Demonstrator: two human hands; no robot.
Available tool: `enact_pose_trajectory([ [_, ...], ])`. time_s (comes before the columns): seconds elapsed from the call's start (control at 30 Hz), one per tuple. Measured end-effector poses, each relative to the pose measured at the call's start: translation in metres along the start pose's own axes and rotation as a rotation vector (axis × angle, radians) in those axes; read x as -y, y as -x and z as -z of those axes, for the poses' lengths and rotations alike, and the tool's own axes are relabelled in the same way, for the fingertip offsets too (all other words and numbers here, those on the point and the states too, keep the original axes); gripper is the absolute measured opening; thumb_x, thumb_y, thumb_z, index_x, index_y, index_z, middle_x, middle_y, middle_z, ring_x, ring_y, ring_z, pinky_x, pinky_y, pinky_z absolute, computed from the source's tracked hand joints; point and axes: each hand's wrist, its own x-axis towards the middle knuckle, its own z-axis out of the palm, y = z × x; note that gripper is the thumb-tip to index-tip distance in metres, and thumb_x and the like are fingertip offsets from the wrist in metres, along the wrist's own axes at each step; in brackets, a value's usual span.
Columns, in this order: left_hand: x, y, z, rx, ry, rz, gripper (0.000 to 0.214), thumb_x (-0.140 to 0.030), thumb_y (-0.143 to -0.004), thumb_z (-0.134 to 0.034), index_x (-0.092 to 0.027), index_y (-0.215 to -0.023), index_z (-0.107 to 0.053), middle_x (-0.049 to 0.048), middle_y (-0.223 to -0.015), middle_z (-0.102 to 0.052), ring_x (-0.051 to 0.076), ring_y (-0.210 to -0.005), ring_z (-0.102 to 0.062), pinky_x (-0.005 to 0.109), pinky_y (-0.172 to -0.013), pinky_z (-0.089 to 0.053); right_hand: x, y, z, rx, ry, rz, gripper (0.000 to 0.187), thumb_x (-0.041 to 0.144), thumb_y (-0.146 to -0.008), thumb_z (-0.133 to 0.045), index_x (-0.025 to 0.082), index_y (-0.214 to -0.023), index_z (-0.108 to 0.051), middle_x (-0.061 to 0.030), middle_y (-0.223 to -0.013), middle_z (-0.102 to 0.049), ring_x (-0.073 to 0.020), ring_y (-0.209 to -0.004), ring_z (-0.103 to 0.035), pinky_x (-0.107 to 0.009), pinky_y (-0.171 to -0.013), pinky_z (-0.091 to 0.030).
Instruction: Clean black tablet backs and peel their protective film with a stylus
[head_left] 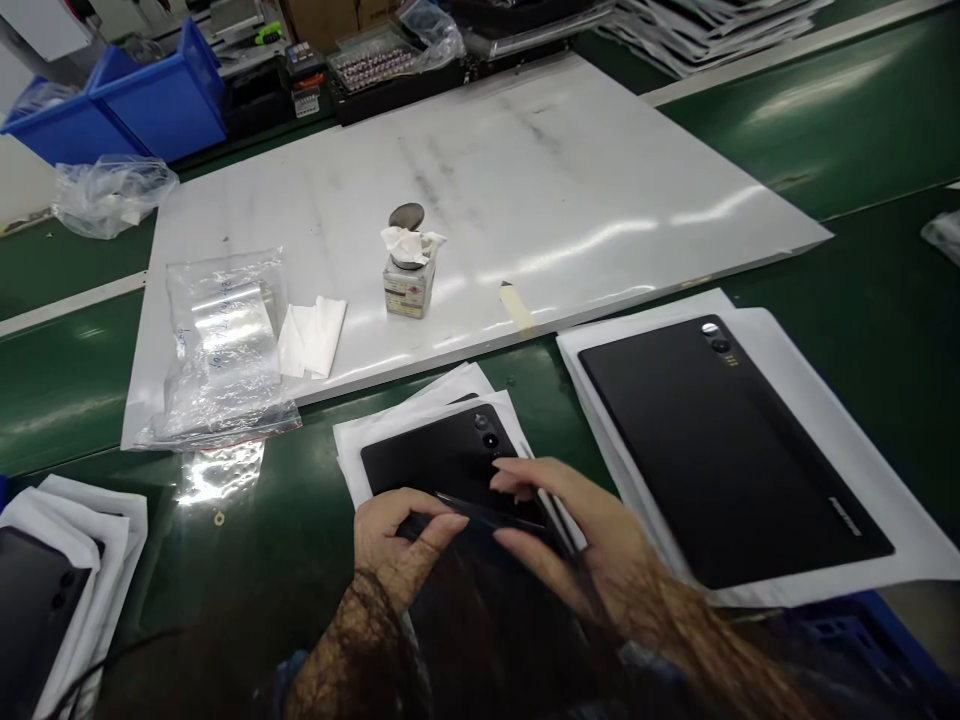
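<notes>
A smooth, scuffed pale board point(600, 170) lies beyond a flat black tablet point(720, 450) on white paper point(836, 440); the left hand point(397, 535) pinches a thin glossy sheet point(487, 545), hiding part of a second tablet point(435, 445); whether the right hand point(585, 530) grips I cannot tell; behind, a boxy can point(409, 290)

Board point(600, 180): smooth, glossy, dulled by dark smears; upon it, one tin point(407, 292), metal-looking, one bag point(232, 335), clear crinkled plastic, and one tissue point(311, 338), matt and creased. Near side of board: tablet point(431, 455), smooth black back, low sheen, over sheets point(354, 432), matt white, paper-like. Beyond board's far left corner, bins point(161, 105), smooth blue plastic; beneath board, bench point(300, 500), glossy green.
</notes>
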Motion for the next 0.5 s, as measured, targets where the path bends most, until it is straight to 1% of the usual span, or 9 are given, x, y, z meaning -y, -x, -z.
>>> enact_pose_trajectory([
  [0.07, -0.003, -0.001, 0.001, 0.020, 0.003, 0.002, 0.009, -0.030, -0.065, -0.074, -0.025, -0.060, -0.069, -0.0067, -0.052, -0.071, 0.014, -0.045, -0.066, 0.019, -0.045, -0.052, 0.007, 0.005, -0.006, 0.083, -0.007, 0.012, 0.056, 0.030, -0.104, -0.081, 0.042, -0.157, -0.070, 0.0010, -0.099, -0.086, -0.0224, -0.078, -0.083, -0.034, -0.079, -0.076],
  [0.13, -0.008, -0.003, 0.003, 0.046, 0.019, 0.006, 0.012, -0.029, -0.065, -0.073, -0.023, -0.057, -0.067, -0.0060, -0.051, -0.069, 0.014, -0.046, -0.065, 0.019, -0.046, -0.051, 0.010, 0.006, -0.013, 0.112, -0.057, -0.049, 0.052, 0.026, -0.108, -0.075, 0.045, -0.156, -0.069, 0.0054, -0.090, -0.084, -0.0187, -0.070, -0.081, -0.029, -0.077, -0.075],
  [0.17, -0.010, -0.003, 0.004, 0.063, 0.032, 0.008, 0.009, -0.027, -0.067, -0.072, -0.023, -0.060, -0.066, -0.0054, -0.055, -0.070, 0.015, -0.050, -0.067, 0.020, -0.049, -0.053, 0.011, 0.005, -0.015, 0.121, -0.081, -0.082, 0.050, 0.024, -0.109, -0.074, 0.046, -0.153, -0.069, 0.0070, -0.087, -0.083, -0.0172, -0.068, -0.081, -0.027, -0.075, -0.074],
  [0.2, -0.013, -0.004, 0.004, 0.081, 0.056, 0.009, 0.004, -0.025, -0.069, -0.070, -0.024, -0.068, -0.066, -0.0046, -0.062, -0.072, 0.016, -0.056, -0.069, 0.021, -0.053, -0.054, 0.012, 0.003, -0.016, 0.127, -0.099, -0.107, 0.048, 0.024, -0.109, -0.074, 0.046, -0.151, -0.071, 0.0079, -0.085, -0.083, -0.0164, -0.066, -0.080, -0.025, -0.074, -0.073],
  [0.3, -0.016, -0.005, 0.006, 0.150, 0.161, 0.004, 0.026, -0.016, -0.074, -0.063, -0.025, -0.099, -0.062, -0.0008, -0.086, -0.076, 0.018, -0.076, -0.073, 0.026, -0.070, -0.057, 0.011, -0.002, -0.013, 0.137, -0.113, -0.123, 0.044, 0.025, -0.107, -0.078, 0.047, -0.145, -0.074, 0.0086, -0.085, -0.084, -0.0154, -0.068, -0.081, -0.024, -0.075, -0.071],
  [0.37, -0.015, -0.005, 0.006, 0.170, 0.204, 0.009, 0.026, -0.015, -0.077, -0.060, -0.024, -0.102, -0.062, 0.0009, -0.086, -0.077, 0.020, -0.078, -0.073, 0.028, -0.072, -0.057, 0.009, -0.003, -0.009, 0.132, -0.106, -0.124, 0.042, 0.028, -0.108, -0.079, 0.048, -0.144, -0.076, 0.0078, -0.086, -0.084, -0.0160, -0.070, -0.081, -0.025, -0.077, -0.072],
  [0.4, -0.014, -0.005, 0.006, 0.168, 0.210, 0.015, 0.021, -0.016, -0.078, -0.060, -0.023, -0.097, -0.066, 0.0011, -0.081, -0.078, 0.020, -0.075, -0.074, 0.028, -0.070, -0.058, 0.007, -0.004, -0.006, 0.111, -0.096, -0.125, 0.037, 0.033, -0.109, -0.079, 0.047, -0.143, -0.078, 0.0061, -0.088, -0.085, -0.0169, -0.072, -0.081, -0.027, -0.078, -0.072],
  [0.47, -0.013, -0.006, 0.005, 0.152, 0.203, 0.026, 0.009, -0.020, -0.078, -0.063, -0.022, -0.083, -0.070, 0.0005, -0.072, -0.078, 0.019, -0.067, -0.074, 0.026, -0.064, -0.058, 0.003, -0.005, 0.000, 0.027, -0.085, -0.146, 0.032, 0.056, -0.111, -0.076, 0.044, -0.139, -0.084, -0.0011, -0.099, -0.087, -0.0214, -0.081, -0.083, -0.031, -0.077, -0.073],
  [0.5, -0.013, -0.006, 0.005, 0.145, 0.198, 0.029, 0.006, -0.021, -0.076, -0.065, -0.021, -0.078, -0.070, 0.0000, -0.068, -0.077, 0.019, -0.064, -0.074, 0.025, -0.062, -0.058, 0.003, -0.006, 0.003, -0.024, -0.099, -0.172, 0.041, 0.071, -0.109, -0.072, 0.042, -0.134, -0.087, -0.0051, -0.106, -0.087, -0.0243, -0.087, -0.083, -0.034, -0.076, -0.073],
])
